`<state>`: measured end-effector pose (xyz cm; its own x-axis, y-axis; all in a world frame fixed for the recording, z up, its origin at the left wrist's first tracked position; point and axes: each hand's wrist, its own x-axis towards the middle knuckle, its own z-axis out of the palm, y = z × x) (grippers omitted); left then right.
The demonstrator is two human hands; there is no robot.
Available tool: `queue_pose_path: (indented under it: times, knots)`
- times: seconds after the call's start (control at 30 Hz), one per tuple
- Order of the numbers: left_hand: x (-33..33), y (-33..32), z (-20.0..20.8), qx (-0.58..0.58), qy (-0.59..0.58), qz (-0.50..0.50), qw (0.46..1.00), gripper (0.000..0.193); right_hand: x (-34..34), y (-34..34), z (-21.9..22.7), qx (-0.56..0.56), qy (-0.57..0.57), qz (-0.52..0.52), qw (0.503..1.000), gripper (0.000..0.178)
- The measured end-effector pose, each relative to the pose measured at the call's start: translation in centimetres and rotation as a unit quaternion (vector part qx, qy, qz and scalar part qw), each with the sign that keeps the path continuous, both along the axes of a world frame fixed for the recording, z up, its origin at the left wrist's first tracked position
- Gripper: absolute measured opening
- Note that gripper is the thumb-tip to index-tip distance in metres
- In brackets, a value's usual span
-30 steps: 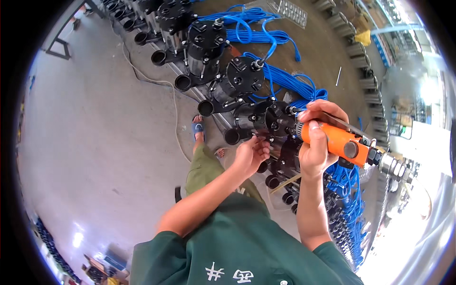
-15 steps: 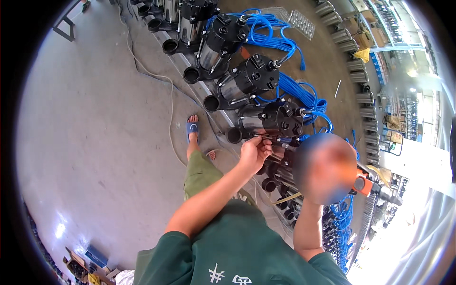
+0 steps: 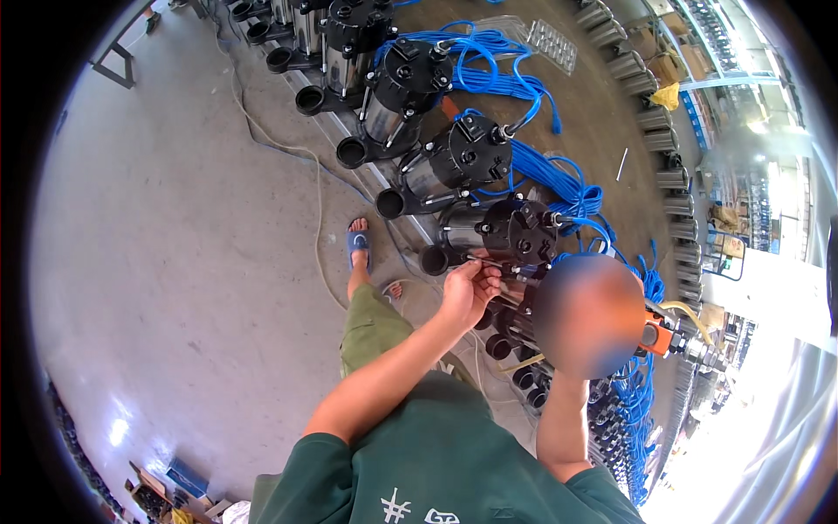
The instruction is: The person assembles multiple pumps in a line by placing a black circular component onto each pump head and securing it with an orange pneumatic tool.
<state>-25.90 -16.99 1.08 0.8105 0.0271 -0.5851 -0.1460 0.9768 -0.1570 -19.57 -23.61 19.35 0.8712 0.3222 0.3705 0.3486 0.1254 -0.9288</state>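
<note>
My left hand (image 3: pixel 472 288) is closed, its thumb and fingertips pinching a thin metal rod (image 3: pixel 489 263) along the near side of a pump (image 3: pixel 524 231). This pump has a shiny steel body, a black top and a round black outlet, and lies tilted in the row. A blurred round patch covers my right hand (image 3: pixel 589 323), so its fingers are hidden. From the patch's right side sticks out an orange tool (image 3: pixel 656 335) with a metal fitting and a yellowish hose (image 3: pixel 690 316). Whether my right hand grips it is hidden.
More pumps (image 3: pixel 467 153) line a metal rail (image 3: pixel 410 196) ahead, with several behind my right forearm. Coiled blue cables (image 3: pixel 559 179) lie on their right. Clear plastic trays (image 3: pixel 552 45) sit at the back. Loose hoses (image 3: pixel 319 227) cross the grey floor near my foot.
The nearby pumps sit slightly lower in the view. My left hand stays at the same pump's side. The blurred patch and the orange tool have shifted slightly left and down.
</note>
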Motion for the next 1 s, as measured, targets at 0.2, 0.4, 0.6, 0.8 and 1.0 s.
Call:
queue_pose_path:
  times: [0.2, 0.4, 0.6, 0.8, 1.0]
  knots:
    - [-0.1, 0.0, -0.1, -0.005, 0.006, -0.01, 1.0, 0.019, -0.4, -0.9, 0.2, -0.02, 0.033, 0.023, 0.999, 0.035]
    - [-0.3, 0.3, -0.1, 0.007, 0.009, -0.027, 1.0, 0.021, -0.1, -0.5, -0.4, -0.166, -0.066, -0.082, 0.98, 0.042]
    - [-0.9, 2.4, 1.7, 0.19, 0.077, -0.161, 0.965, 0.021, 1.0, 1.4, -0.9, 0.708, 0.57, 0.169, 0.381, 0.009]
    - [-1.7, 5.6, 3.6, 0.88, 0.179, -0.065, 0.435, 0.08, 1.1, 1.8, -0.9, 0.68, 0.592, 0.175, 0.395, 0.025]
    - [0.6, 7.9, 3.0, 0.856, 0.027, -0.1, 0.506, 0.098, 1.7, 8.0, -0.5, 0.275, 0.313, 0.27, 0.868, 0.02]
